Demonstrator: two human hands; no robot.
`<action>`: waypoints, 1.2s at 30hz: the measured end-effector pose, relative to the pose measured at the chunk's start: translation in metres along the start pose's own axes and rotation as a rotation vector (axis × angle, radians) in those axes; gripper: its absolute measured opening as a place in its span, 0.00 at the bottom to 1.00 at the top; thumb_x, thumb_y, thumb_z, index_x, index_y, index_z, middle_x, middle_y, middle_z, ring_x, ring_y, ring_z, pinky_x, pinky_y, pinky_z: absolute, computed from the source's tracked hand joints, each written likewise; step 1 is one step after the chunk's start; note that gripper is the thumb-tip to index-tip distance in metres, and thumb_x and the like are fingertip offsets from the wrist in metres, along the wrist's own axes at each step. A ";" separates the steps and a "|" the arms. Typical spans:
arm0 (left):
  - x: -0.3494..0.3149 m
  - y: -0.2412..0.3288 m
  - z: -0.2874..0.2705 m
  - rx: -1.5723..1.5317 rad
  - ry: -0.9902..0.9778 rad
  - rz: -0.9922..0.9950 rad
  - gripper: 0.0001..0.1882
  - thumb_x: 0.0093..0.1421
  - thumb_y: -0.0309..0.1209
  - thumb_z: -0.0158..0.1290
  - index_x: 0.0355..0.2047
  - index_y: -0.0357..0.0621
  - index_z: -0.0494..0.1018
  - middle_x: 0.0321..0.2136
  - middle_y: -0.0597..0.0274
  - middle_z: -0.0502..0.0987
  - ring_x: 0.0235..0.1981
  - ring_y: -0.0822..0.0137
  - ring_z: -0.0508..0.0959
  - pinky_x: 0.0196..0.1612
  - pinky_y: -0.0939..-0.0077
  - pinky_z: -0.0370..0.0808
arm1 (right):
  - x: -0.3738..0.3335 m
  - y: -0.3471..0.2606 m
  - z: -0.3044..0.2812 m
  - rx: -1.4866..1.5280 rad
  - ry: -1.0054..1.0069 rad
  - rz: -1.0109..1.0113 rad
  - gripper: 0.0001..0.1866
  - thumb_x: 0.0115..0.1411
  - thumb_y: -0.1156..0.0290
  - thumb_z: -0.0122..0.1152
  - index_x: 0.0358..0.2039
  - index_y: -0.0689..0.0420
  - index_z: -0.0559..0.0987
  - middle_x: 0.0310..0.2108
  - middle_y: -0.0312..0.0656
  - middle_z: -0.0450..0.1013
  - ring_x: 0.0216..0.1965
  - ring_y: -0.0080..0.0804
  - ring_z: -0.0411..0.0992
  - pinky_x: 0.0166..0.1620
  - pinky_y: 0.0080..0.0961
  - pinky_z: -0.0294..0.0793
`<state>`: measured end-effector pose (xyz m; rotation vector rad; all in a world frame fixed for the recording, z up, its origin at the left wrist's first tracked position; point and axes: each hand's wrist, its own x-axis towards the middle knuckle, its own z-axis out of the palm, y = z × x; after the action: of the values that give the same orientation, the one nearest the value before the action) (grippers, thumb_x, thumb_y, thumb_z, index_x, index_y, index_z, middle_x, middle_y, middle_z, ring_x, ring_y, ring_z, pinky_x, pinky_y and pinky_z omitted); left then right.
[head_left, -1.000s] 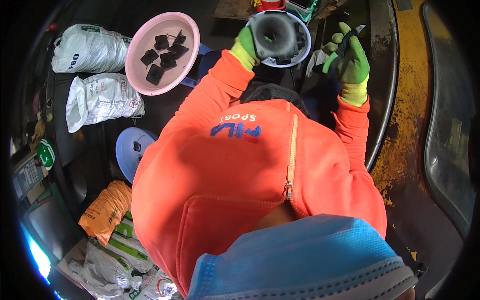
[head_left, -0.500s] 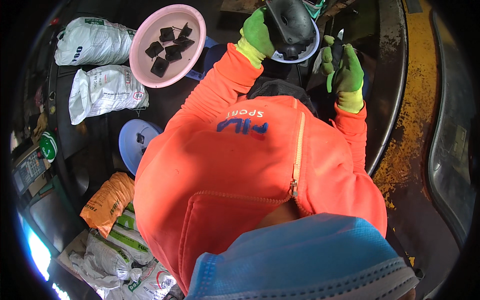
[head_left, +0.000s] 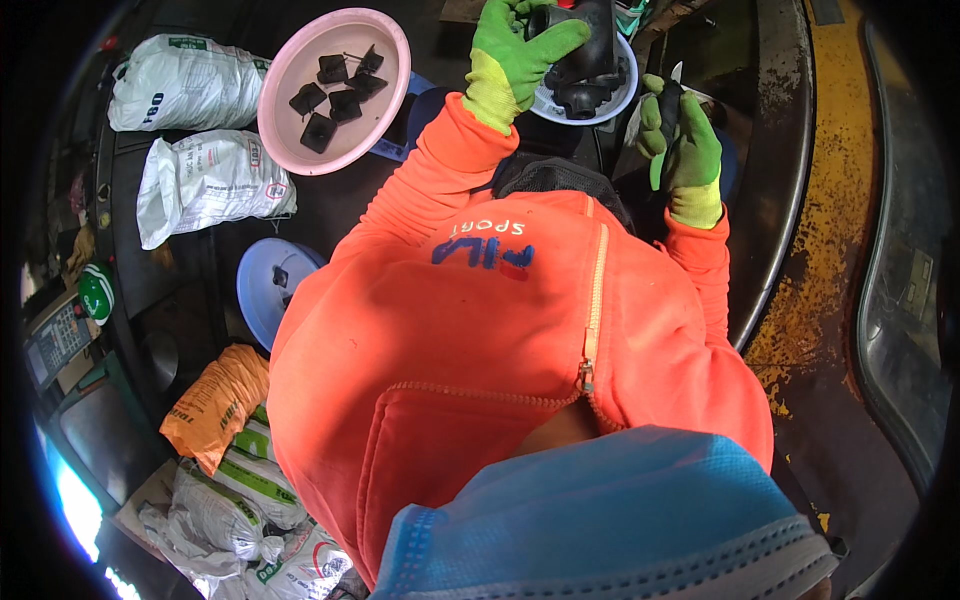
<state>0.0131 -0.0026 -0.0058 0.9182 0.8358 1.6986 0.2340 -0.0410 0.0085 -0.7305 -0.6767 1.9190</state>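
Observation:
My left hand [head_left: 512, 60], in a green glove with a yellow cuff, grips a black moulded part [head_left: 590, 40] with a tube-like end. It holds the part over a pale blue-white basin [head_left: 627, 100], where another black moulded piece [head_left: 582, 102] shows below. To the right, my gloved right hand [head_left: 692, 150] is closed around a small knife [head_left: 670, 108] with a dark and green handle. The blade points up and away, apart from the part. The far end of the held part is cut off by the upper edge.
Left of my left arm stands a pink basin [head_left: 278, 120] with several black square pieces [head_left: 345, 104]. Below it is a blue basin [head_left: 262, 318]. White sacks [head_left: 215, 180] and an orange bag [head_left: 215, 405] lie further left. A rusty yellow machine edge [head_left: 815, 250] runs along the right.
My left hand has turned the black part, so its broad flange no longer faces me and its tube end shows. That hand shifted slightly left and up; the knife hand barely moved.

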 end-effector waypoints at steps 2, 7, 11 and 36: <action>-0.002 0.000 0.002 0.062 0.010 0.048 0.33 0.52 0.14 0.62 0.58 0.37 0.64 0.44 0.65 0.72 0.43 0.73 0.74 0.50 0.79 0.73 | -0.001 -0.001 -0.004 0.086 -0.100 0.038 0.27 0.72 0.56 0.35 0.57 0.66 0.68 0.28 0.38 0.67 0.20 0.24 0.58 0.26 0.21 0.58; -0.003 0.002 0.002 -0.033 -0.008 0.012 0.33 0.51 0.15 0.63 0.58 0.38 0.65 0.43 0.65 0.73 0.43 0.73 0.74 0.49 0.79 0.74 | -0.001 0.002 -0.011 0.133 -0.075 0.080 0.27 0.72 0.55 0.34 0.57 0.66 0.69 0.28 0.38 0.68 0.20 0.24 0.59 0.26 0.21 0.59; -0.003 0.003 0.000 -0.027 -0.022 -0.007 0.32 0.52 0.14 0.61 0.58 0.37 0.65 0.43 0.65 0.73 0.43 0.73 0.74 0.49 0.78 0.74 | 0.002 0.007 -0.011 0.027 0.020 0.037 0.26 0.72 0.57 0.38 0.57 0.64 0.70 0.30 0.39 0.70 0.24 0.25 0.64 0.29 0.22 0.64; -0.015 0.017 0.011 0.191 -0.106 0.013 0.36 0.49 0.20 0.67 0.58 0.36 0.64 0.46 0.60 0.74 0.47 0.69 0.74 0.52 0.73 0.73 | 0.007 0.026 -0.010 -0.702 0.302 -0.148 0.21 0.65 0.68 0.59 0.55 0.65 0.73 0.42 0.38 0.75 0.41 0.20 0.71 0.43 0.17 0.70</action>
<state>0.0183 -0.0207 0.0110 1.1351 0.9341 1.5855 0.2239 -0.0436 -0.0186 -1.3277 -1.1872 1.3780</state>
